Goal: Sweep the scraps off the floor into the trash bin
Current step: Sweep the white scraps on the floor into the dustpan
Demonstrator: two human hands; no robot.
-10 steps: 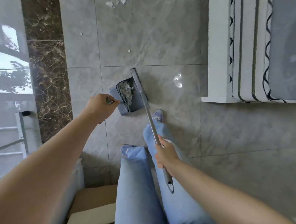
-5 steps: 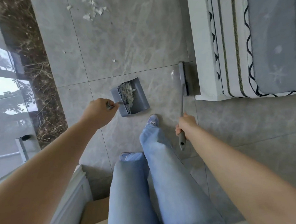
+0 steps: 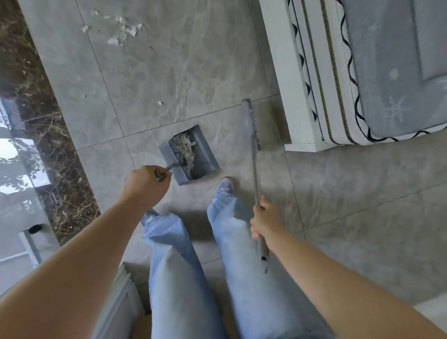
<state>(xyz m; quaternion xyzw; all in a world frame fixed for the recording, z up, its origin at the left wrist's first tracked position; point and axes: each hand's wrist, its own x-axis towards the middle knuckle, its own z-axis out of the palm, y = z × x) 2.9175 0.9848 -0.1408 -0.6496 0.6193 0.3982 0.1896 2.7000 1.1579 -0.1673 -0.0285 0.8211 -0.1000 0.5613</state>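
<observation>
The left hand (image 3: pixel 147 185) is wrapped tight around the handle of the grey dustpan (image 3: pixel 190 155), whose tray (already loaded with pale scraps (image 3: pixel 186 148)) sits just beyond the knuckles on the tiled floor (image 3: pixel 186 67). Right of the dustpan, the right hand (image 3: pixel 265 220) is closed around the broom (image 3: pixel 254 152) shaft, its brush head beside the white bed frame (image 3: pixel 285 88). Well beyond the dustpan, loose scraps (image 3: pixel 122 32) lie scattered.
</observation>
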